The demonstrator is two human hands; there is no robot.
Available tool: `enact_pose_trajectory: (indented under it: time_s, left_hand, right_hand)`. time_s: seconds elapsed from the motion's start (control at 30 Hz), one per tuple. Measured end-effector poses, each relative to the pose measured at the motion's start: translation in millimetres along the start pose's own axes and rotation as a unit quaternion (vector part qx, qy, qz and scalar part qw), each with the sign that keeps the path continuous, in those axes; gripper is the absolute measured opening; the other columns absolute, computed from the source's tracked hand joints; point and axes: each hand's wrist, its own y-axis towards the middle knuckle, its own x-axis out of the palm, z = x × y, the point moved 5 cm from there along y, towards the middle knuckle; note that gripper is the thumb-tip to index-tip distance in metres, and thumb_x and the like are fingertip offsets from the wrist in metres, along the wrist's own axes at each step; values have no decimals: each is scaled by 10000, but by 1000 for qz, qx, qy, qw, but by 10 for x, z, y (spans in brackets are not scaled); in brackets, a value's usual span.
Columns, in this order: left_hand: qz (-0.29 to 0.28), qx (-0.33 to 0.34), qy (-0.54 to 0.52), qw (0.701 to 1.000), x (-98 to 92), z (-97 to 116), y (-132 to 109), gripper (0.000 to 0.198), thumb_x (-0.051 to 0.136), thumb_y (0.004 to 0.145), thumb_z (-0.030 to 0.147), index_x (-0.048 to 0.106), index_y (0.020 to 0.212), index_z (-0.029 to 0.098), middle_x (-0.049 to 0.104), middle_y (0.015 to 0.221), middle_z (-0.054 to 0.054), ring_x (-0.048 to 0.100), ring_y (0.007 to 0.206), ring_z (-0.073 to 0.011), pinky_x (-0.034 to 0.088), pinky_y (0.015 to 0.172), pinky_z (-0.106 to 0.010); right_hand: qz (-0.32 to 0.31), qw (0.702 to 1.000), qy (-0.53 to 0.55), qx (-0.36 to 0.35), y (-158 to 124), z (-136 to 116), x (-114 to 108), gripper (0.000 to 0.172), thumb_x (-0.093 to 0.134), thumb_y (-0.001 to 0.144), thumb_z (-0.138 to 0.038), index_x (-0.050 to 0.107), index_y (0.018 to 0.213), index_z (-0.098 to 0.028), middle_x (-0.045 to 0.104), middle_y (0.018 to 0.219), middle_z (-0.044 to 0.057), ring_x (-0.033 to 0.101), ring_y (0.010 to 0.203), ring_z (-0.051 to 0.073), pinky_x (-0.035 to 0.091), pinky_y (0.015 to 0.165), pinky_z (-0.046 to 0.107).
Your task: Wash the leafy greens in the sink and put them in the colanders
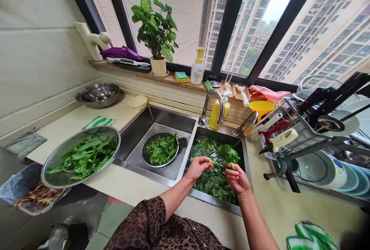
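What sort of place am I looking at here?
Probably a home kitchen: there's a double-basin stainless-steel sink, leafy green vegetables in its right basin, and a gray metal dish rack on the counter beside it.

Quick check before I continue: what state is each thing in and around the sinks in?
Left hand: pinching green stem
Right hand: holding leafy sprig
Right sink: holding water and greens
Left sink: wet, holding round bowl
Round bowl: filled with greens
Strainer: holding greens, overhanging counter edge
Faucet: no flow visible
Pump bottle: upright
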Motion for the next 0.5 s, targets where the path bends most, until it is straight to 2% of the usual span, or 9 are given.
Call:
enact_pose_trajectory:
  time_s: [0.13,0.23,0.33,0.4,0.5]
  left_hand:
    - [26,-1,12,1000,-56,-40,40,284,748,567,351,655,699,119,635,640,-25,561,594,-113,447,621,-236]
    - [78,9,34,996,-162,-79,56,296,726,588,368,665,735,118,642,676,-40,570,619,-131,465,644,-262]
    - [142,74,138,977,-278,25,18,243,668,668,355,681,778,138,644,770,-64,577,716,-160,467,703,-285]
    - [149,137,243,949,-262,154,-38,186,609,740,324,693,815,176,635,839,-68,564,794,-172,448,762,-295]
    - [100,199,363,905,-95,274,-122,218,496,830,289,686,918,231,619,875,-69,533,840,-180,416,800,-309]
  right_hand:
    - [17,999,15,-29,-48,-93,-49,108,584,739,-248,489,752,-198,210,458,-114,205,343,40,252,301,97]
    - [25,993,41,-108,-91,-272,-63,98,582,747,-210,492,785,-204,256,491,-98,268,367,45,293,318,104]
    - [46,985,41,-162,-84,-359,-112,123,595,738,-181,480,766,-213,315,529,-78,336,413,55,348,350,130]
    - [73,987,7,-143,-25,-264,-131,169,633,705,-181,468,726,-207,374,561,-64,365,442,54,356,362,146]
    - [104,990,-48,-76,93,40,-70,268,707,645,-217,441,668,-192,476,633,-40,399,474,43,341,382,154]
